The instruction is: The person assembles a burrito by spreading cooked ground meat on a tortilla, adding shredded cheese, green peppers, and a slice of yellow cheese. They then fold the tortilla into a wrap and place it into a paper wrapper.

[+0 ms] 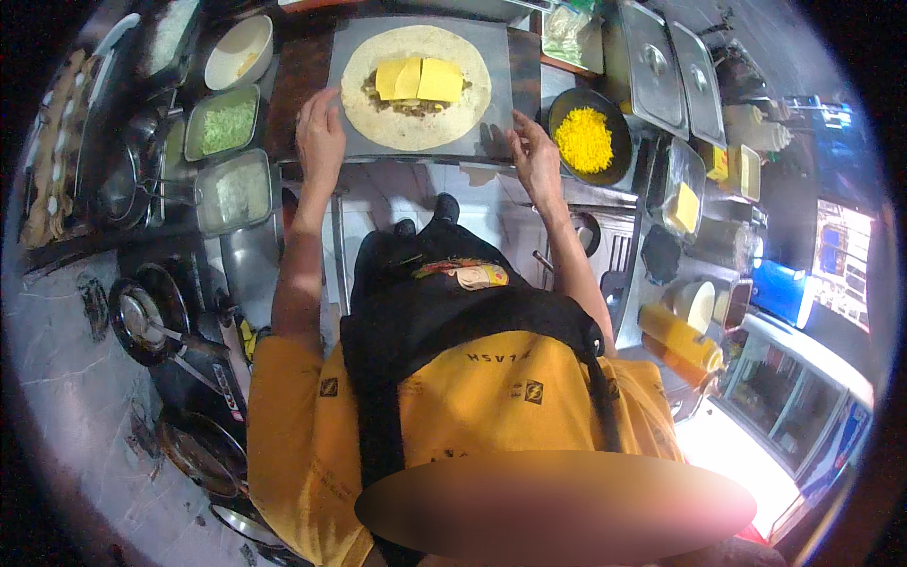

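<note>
Both hands, left hand and right hand, are lying spread, gripping the gray board's side edges, tortilla sitting centered.

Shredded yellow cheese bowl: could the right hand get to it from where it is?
Probably yes. The right hand rests on the board's right edge, and the cheese bowl sits uncovered just beside it, nothing between.

1 tortilla, 3 cheese slices, 1 black bowl, 2 steel lids, 2 hands.
</note>
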A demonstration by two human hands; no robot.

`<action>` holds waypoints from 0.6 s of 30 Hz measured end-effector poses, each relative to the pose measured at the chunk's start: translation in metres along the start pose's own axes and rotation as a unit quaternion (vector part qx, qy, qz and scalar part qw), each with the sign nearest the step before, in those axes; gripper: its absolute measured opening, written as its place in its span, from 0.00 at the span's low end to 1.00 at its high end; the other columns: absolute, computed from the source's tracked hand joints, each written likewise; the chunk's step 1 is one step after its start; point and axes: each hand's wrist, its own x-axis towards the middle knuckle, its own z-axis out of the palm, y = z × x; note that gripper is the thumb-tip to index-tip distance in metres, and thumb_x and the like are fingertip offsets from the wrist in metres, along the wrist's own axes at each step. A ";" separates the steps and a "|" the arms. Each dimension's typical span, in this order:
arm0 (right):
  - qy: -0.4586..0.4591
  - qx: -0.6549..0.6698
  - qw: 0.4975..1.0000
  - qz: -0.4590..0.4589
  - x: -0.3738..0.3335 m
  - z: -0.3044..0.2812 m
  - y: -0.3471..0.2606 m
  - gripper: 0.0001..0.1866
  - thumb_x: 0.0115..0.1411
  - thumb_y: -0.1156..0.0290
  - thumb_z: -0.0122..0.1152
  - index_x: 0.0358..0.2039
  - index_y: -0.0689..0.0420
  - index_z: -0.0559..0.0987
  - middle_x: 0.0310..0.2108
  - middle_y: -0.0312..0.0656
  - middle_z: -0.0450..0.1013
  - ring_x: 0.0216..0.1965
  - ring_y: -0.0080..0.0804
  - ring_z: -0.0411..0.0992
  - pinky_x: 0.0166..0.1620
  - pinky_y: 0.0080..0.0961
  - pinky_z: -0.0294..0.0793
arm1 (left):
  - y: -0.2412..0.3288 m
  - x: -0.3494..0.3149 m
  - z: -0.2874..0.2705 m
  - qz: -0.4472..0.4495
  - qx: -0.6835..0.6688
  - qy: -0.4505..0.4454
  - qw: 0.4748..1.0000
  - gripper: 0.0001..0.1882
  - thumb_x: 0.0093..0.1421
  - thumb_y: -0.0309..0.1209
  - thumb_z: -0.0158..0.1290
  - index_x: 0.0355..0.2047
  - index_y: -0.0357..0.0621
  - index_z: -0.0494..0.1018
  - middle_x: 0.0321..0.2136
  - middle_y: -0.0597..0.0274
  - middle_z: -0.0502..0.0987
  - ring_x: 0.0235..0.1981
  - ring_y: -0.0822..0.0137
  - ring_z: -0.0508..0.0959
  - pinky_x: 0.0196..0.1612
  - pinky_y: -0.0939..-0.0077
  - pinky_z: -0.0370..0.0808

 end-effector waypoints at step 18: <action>-0.004 -0.035 0.973 -0.230 0.074 0.047 0.001 0.23 0.56 0.77 0.60 0.53 0.53 0.73 0.50 0.48 0.72 0.51 0.44 0.71 0.51 0.33 0.72 | 0.023 0.049 0.039 0.211 -0.021 -0.078 0.974 0.14 0.57 0.20 0.52 0.45 0.41 0.74 0.47 0.56 0.75 0.50 0.57 0.74 0.53 0.66 0.71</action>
